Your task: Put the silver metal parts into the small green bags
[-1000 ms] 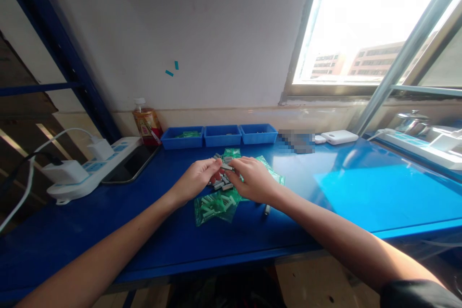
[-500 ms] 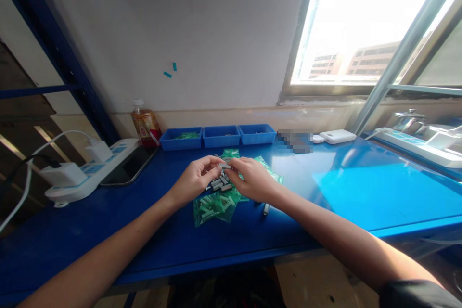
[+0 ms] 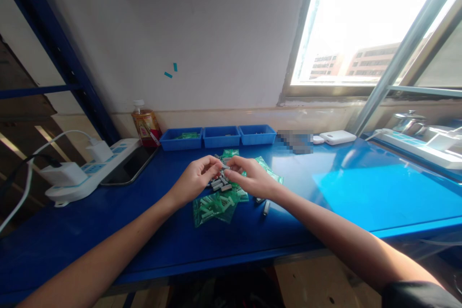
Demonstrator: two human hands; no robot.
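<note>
Over the middle of the blue table, my left hand [image 3: 197, 176] is closed in a pinch on a small pale rectangular piece [image 3: 225, 167]. My right hand [image 3: 251, 176] has its thumb and fingertips closed at the piece's other end. Its exact kind is too small to make out. Beneath my hands lies a pile of small metallic cylinder-like parts [image 3: 221, 185], partly hidden. Green clear plastic bags [image 3: 212, 207] with several pale pieces inside lie in front of and behind the pile. One loose metallic part [image 3: 266, 208] rests below my right wrist.
Three blue bins [image 3: 221, 140] stand along the wall. To the left are a bottle [image 3: 145, 125], a dark phone-like slab [image 3: 128, 168] and a power strip [image 3: 97, 171] with plugs. A white box-shaped device [image 3: 338, 137] sits at right, below the window.
The pale piece has tilted between my fingertips, and less of it shows. My right fingers have shifted slightly. Bags and pile have stayed in place.
</note>
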